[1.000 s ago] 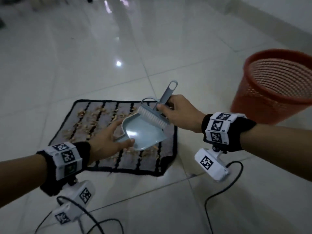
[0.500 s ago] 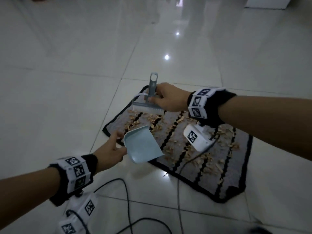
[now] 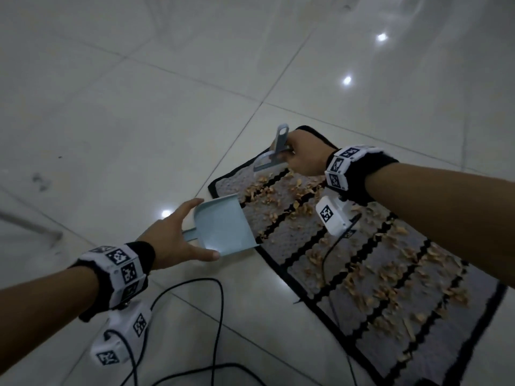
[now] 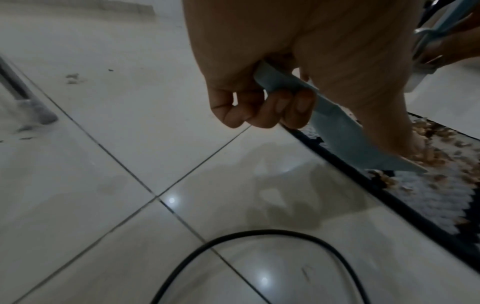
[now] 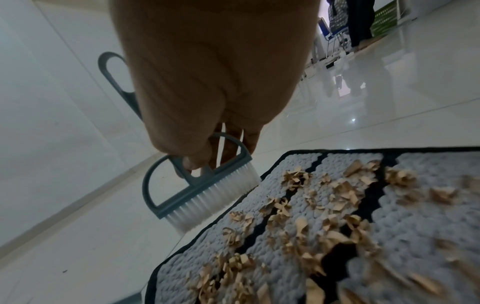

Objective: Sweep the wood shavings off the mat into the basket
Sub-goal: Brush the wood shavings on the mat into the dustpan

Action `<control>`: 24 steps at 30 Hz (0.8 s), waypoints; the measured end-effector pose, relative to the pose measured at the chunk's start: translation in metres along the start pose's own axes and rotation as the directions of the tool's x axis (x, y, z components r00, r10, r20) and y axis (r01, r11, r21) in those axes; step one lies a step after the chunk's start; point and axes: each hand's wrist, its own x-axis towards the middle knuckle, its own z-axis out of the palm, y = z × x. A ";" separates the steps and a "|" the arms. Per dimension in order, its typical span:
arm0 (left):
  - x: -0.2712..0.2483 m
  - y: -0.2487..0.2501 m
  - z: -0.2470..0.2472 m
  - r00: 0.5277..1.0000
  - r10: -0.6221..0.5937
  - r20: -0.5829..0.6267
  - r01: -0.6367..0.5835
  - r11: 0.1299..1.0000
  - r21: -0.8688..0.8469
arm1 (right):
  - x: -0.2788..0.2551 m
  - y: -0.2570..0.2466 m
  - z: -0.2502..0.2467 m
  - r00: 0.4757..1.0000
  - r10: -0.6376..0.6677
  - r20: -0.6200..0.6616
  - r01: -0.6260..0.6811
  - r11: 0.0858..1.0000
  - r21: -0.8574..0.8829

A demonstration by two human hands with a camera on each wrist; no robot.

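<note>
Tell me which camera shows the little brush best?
The right wrist view: the brush is close, its white bristles plain by the mat. The head view shows it small and far; the left wrist view only catches a blurry bit.

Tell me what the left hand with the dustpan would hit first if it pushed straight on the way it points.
Probably the mat. The left hand aims the dustpan toward it, the pan's lip already at the mat's black border, and the wood shavings lie just beyond. Whether the lip touches is unclear.

mat (image 3: 362,260): lower right corner cut off by frame | dustpan (image 3: 223,232) handle: hidden under left hand (image 3: 172,240)
</note>
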 end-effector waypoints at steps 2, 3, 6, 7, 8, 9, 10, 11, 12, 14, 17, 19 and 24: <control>0.004 -0.008 0.003 0.999 -0.040 -0.002 0.040 0.999 -0.023 | 0.018 -0.003 0.006 0.999 -0.020 0.028 0.019 0.999 0.028; 0.006 -0.011 0.005 0.998 -0.055 -0.008 0.055 0.998 -0.036 | 0.028 -0.004 0.013 0.998 -0.034 0.048 0.032 0.998 0.053; 0.016 -0.019 0.016 0.994 -0.100 -0.044 0.096 0.991 -0.089 | 0.056 -0.005 0.036 0.995 -0.046 0.084 0.039 0.995 0.092; 0.019 -0.022 0.020 0.992 -0.116 -0.053 0.109 0.987 -0.117 | 0.064 -0.005 0.045 0.995 -0.054 0.078 0.045 0.993 0.108; 0.021 -0.025 0.024 0.990 -0.126 -0.062 0.116 0.983 -0.141 | 0.069 -0.006 0.052 0.995 -0.073 0.061 0.065 0.989 0.130; 0.023 -0.028 0.028 0.989 -0.132 -0.071 0.119 0.980 -0.159 | 0.073 -0.005 0.059 0.994 -0.098 0.041 0.091 0.984 0.154; 0.024 -0.030 0.031 0.988 -0.136 -0.076 0.121 0.977 -0.173 | 0.075 -0.004 0.065 0.992 -0.123 0.024 0.117 0.976 0.184; 0.026 -0.031 0.034 0.987 -0.140 -0.078 0.123 0.975 -0.185 | 0.075 -0.003 0.070 0.989 -0.145 0.021 0.138 0.968 0.212; 0.027 -0.032 0.036 0.987 -0.143 -0.078 0.127 0.974 -0.188 | 0.074 -0.001 0.074 0.985 -0.170 0.032 0.159 0.961 0.226; 0.028 -0.032 0.037 0.985 -0.154 -0.076 0.141 0.978 -0.151 | 0.068 0.006 0.081 0.972 -0.222 0.072 0.205 0.961 0.186; 0.028 -0.030 0.034 0.984 -0.165 -0.071 0.161 0.986 -0.052 | 0.056 0.017 0.084 0.960 -0.260 0.104 0.253 0.965 0.075; 0.027 -0.030 0.030 0.985 -0.159 -0.065 0.160 0.987 0.015 | 0.046 0.025 0.082 0.950 -0.298 0.094 0.296 0.955 0.033; 0.027 -0.028 0.024 0.988 -0.140 -0.063 0.146 0.984 0.101 | 0.015 0.048 0.067 0.937 -0.318 0.144 0.323 0.946 -0.017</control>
